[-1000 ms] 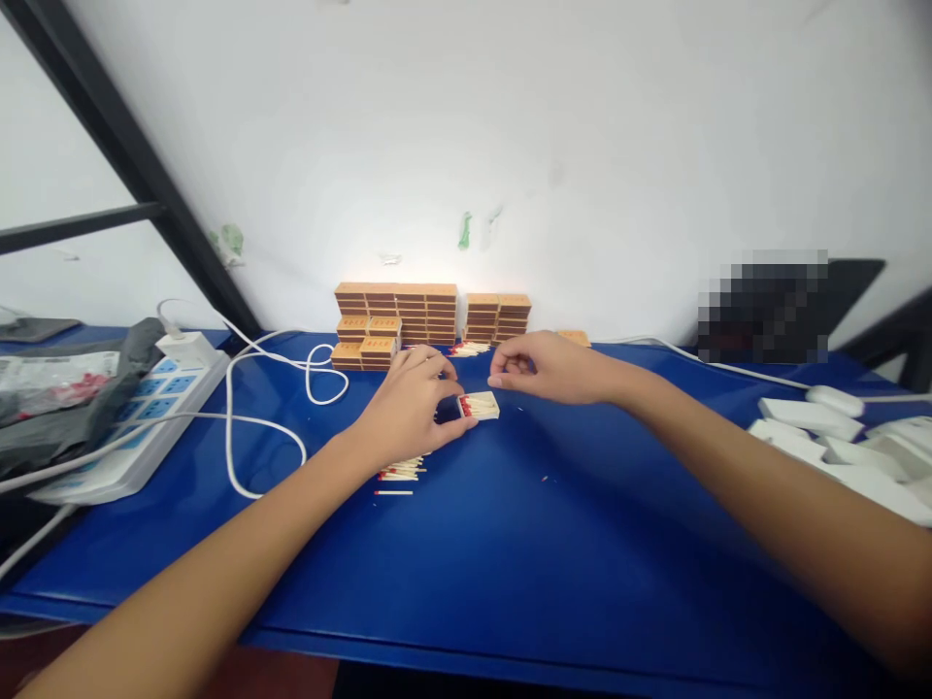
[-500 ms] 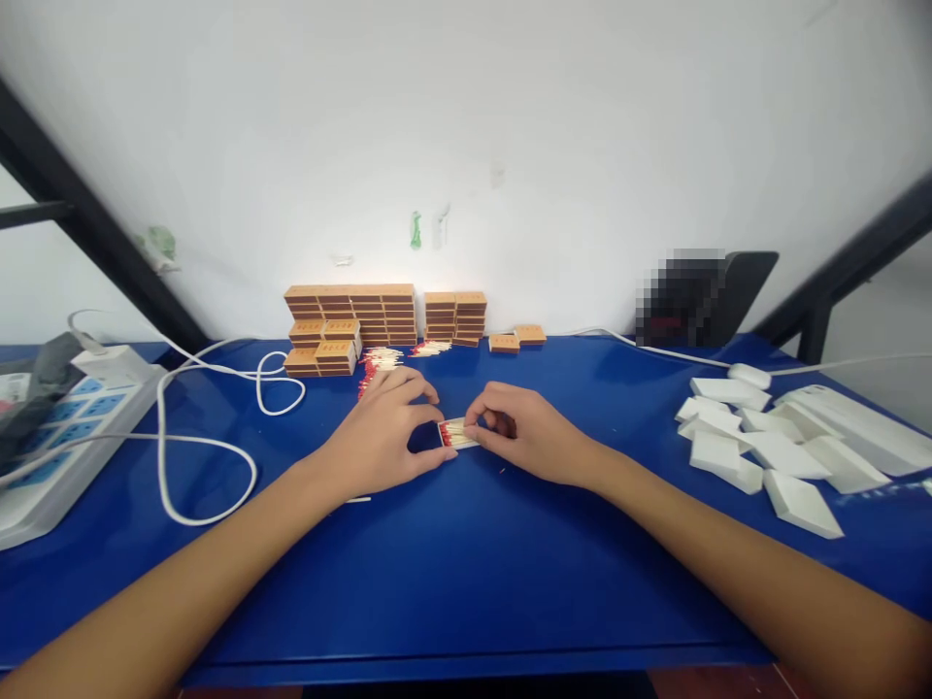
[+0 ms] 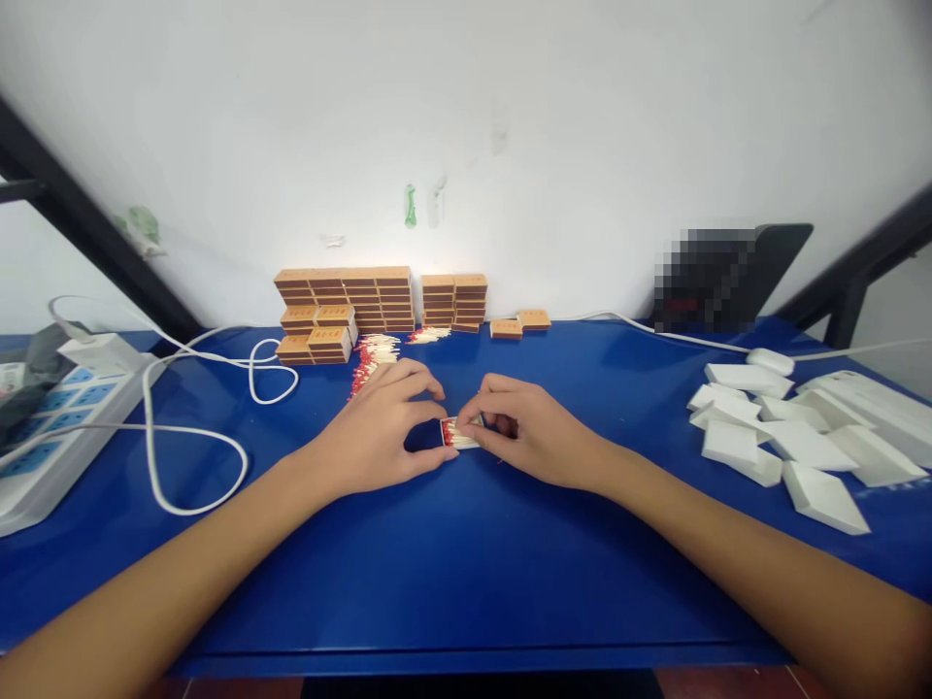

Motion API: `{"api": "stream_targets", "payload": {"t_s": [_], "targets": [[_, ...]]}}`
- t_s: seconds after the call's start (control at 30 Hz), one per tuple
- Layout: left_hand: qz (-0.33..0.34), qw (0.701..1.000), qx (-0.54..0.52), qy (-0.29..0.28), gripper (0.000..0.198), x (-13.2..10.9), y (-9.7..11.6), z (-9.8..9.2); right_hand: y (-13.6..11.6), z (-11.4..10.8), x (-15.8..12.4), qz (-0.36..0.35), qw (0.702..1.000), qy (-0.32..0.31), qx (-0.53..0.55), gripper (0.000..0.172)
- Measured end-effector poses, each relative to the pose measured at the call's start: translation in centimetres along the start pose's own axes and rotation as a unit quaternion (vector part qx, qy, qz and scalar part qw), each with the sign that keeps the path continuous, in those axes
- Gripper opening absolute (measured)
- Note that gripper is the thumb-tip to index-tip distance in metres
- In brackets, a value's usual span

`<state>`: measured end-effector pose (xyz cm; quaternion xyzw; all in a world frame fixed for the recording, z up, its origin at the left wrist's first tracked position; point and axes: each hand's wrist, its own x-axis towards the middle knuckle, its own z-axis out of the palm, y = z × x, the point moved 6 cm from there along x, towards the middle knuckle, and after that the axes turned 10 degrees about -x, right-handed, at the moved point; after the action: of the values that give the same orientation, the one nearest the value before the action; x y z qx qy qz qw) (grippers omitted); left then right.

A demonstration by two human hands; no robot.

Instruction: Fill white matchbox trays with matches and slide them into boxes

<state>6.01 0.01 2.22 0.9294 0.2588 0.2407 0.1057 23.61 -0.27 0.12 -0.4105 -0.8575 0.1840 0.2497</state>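
A small white matchbox tray [image 3: 477,446] lies on the blue table, with red-headed matches [image 3: 454,435] in it. My left hand [image 3: 389,422] curves around the tray's left end, thumb at the near side and index finger at the far side, steadying it. Over the tray's right part, my right hand [image 3: 528,427] has thumb and index finger pinched together on matches; how many is hidden. A heap of loose matches [image 3: 379,351] spreads behind my left hand and is partly covered by it. Farther right, a smaller pile of matches [image 3: 429,334] lies before the stacked boxes.
Matchboxes stand in a tall stack [image 3: 342,291] and a smaller stack [image 3: 453,301] against the wall, with two single matchboxes [image 3: 520,324] beside them. Several white trays [image 3: 772,427] lie at right. A power strip [image 3: 65,417] and looped white cable [image 3: 152,437] occupy the left.
My right fingertips have shifted slightly left over the tray, and more of its right end shows. The left hand keeps its hold. The camera view has shifted a little.
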Motion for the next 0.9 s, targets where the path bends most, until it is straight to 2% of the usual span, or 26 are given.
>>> {"api": "stream_targets", "payload": {"t_s": [0.4, 0.6, 0.9], "targets": [[-0.003, 1.000, -0.009, -0.008, 0.025, 0.0, 0.0, 0.0, 0.3, -0.1, 0.1, -0.002, 1.000, 0.005, -0.007, 0.012], [0.013, 1.000, -0.012, -0.009, 0.023, 0.1, 0.1, 0.1, -0.5, 0.0, -0.1, -0.036, 0.999, -0.011, -0.002, 0.021], [0.013, 1.000, -0.015, -0.005, 0.025, 0.0, 0.1, 0.2, -0.4, -0.7, -0.2, -0.083, 0.993, 0.048, -0.072, 0.019]]}}
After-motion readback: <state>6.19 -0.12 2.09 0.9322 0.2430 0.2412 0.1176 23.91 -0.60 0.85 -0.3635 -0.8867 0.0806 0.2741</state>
